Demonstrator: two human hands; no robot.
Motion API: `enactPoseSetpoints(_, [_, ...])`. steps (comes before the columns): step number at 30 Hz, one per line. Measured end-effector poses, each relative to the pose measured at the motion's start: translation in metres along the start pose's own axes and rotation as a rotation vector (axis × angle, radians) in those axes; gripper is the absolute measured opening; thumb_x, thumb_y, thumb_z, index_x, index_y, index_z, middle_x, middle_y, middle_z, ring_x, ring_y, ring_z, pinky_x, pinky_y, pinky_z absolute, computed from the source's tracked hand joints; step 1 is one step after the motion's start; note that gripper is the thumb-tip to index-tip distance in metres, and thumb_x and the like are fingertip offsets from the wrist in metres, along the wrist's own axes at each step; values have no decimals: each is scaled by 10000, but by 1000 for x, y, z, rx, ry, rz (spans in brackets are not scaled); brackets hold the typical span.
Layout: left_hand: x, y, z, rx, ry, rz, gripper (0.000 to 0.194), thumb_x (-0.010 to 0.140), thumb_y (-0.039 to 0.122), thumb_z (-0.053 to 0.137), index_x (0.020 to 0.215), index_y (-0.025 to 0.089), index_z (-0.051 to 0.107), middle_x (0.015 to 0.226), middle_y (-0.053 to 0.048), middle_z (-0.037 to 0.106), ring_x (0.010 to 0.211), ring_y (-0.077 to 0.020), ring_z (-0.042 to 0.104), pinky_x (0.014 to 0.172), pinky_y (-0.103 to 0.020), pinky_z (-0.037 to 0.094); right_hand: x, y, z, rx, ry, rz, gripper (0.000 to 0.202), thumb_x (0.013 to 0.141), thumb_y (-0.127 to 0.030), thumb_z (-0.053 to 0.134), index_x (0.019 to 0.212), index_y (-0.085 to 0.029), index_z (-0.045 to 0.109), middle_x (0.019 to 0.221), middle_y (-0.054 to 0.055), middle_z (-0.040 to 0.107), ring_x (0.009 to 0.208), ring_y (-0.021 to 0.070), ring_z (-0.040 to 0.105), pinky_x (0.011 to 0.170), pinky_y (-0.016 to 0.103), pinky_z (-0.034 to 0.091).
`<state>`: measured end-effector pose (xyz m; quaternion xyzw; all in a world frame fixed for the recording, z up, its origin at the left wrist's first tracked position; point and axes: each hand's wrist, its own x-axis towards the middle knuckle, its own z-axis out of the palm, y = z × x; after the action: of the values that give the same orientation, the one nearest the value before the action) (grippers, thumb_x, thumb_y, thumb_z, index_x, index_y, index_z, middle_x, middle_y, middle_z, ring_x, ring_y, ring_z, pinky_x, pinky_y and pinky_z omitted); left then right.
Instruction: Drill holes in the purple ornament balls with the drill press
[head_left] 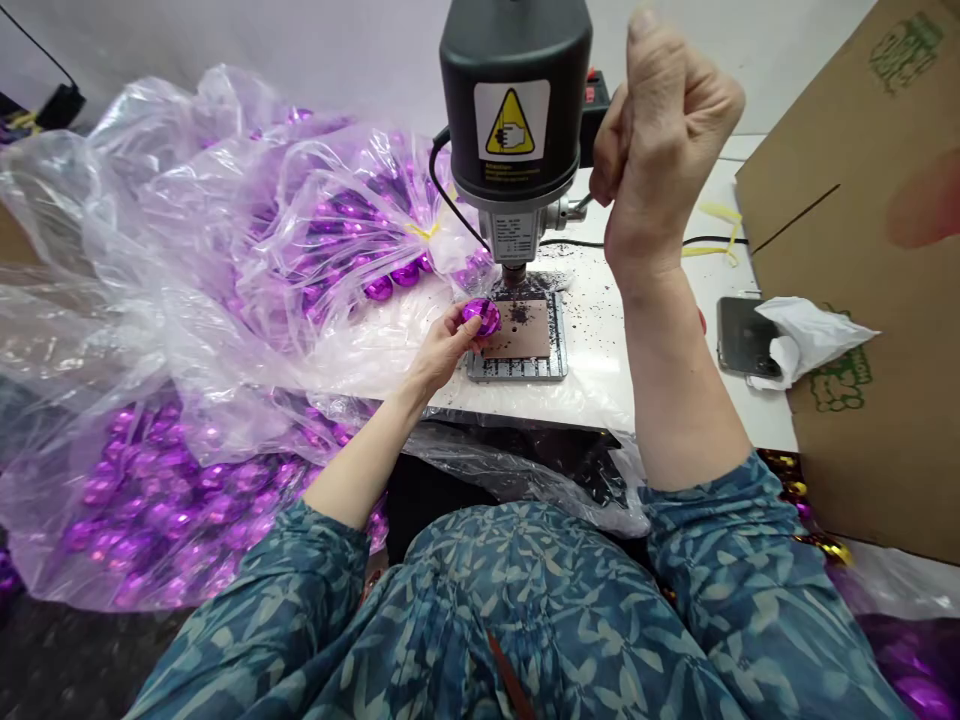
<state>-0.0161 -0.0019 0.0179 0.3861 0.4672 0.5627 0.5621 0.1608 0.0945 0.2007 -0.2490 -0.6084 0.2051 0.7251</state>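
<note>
My left hand [442,348] pinches a shiny purple faceted ball [481,317] between thumb and fingers. It holds the ball over the left side of a brown board [536,340] with a small hole, which lies on the slotted metal base [517,371]. Above the board stands a black bench drill press [516,100] with a yellow hand-warning label; its chuck [514,274] is clear of the ball. Raised at the machine's right side, my right hand [664,140] is closed around the feed lever [585,203], most of which the fingers hide. Dark shavings are scattered around the base.
A clear plastic bag [300,200] of purple balls lies left on the white table [592,375], and another bag [172,490] bulges below it. To the right are a phone [739,335], crumpled white tissue [806,335] and a tall cardboard box [862,260]. A black cable crosses behind.
</note>
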Motion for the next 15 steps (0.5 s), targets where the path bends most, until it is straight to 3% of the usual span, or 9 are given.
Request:
enactPoseSetpoints(3, [14,-13,3,71,50,-14,414,876,379,922,1200,212,725,971,-26,803,667,-118,695,601,-236,530,0,3,-1,-71,-26,7,646,781,-870,318,555,-275,207,421,-40,274,387,70,195,466,370,198])
enactPoseSetpoints(5, [21,-18,7,89,62,2,411,842,354,947,1157,209,725,937,-22,802,698,-131,712,620,-233,546,0,5,-2,-73,-35,20,636,856,-830,316,555,-279,215,423,-34,280,398,80,200,470,374,191])
enactPoseSetpoints(8, [28,-23,13,76,46,49,401,794,290,971,1106,215,729,1014,-27,810,890,-164,763,771,-247,602,0,0,-2,24,-22,71,583,1042,-505,412,540,-268,234,421,-41,296,385,87,209,481,364,213])
enactPoseSetpoints(10, [31,-24,15,77,46,73,406,777,247,966,1107,219,732,1086,-33,810,1013,-180,766,882,-263,610,-1,-7,0,56,-4,125,564,1074,-291,392,529,-262,251,405,-49,281,368,90,203,483,360,211])
enactPoseSetpoints(15, [33,-26,19,214,92,96,495,704,211,982,1134,220,738,1086,-39,802,994,-206,742,877,-287,599,-1,-23,3,37,10,184,573,1068,-161,354,515,-260,239,395,-54,274,360,86,197,490,356,203])
